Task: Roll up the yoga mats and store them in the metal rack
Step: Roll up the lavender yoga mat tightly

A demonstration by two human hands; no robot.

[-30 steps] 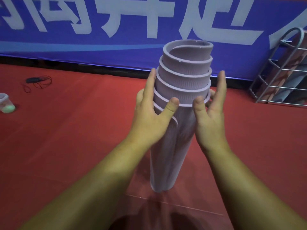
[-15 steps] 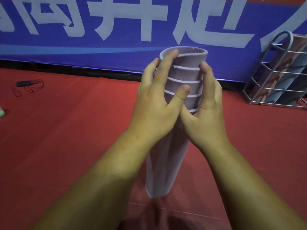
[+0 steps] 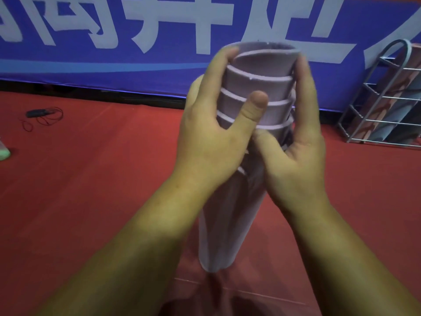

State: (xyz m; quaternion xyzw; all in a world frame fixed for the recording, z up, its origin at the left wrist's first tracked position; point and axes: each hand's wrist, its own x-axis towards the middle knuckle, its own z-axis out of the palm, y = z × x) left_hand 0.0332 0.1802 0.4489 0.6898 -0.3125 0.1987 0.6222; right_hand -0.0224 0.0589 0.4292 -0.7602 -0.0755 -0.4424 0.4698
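The yoga mat [image 3: 255, 92] stands upright on the red floor [image 3: 91, 179], rolled, its layers stepped at the top. The left hand [image 3: 205, 142] and right hand [image 3: 296, 156] grip it from either side. The metal rack [image 3: 385, 96] sits well to the right hand's right.

Both forearms run out of the bottom edge. The left hand [image 3: 205, 142] covers the left side of the mat [image 3: 257, 87]; its fingertips are motion-blurred. The right hand [image 3: 296, 153] hides the mat's right side, and its thumb tip lies tucked under the left thumb. The mat's lower end is soft; contact with the floor [image 3: 91, 190] cannot be told. The rack [image 3: 373, 103] is cut by the right edge, its rolled contents only partly seen. The banner [image 3: 114, 30] lettering is cropped at top. A cup [image 3: 3, 152] is cut off at left. A dark item with red cord [image 3: 38, 114] is too small to identify.
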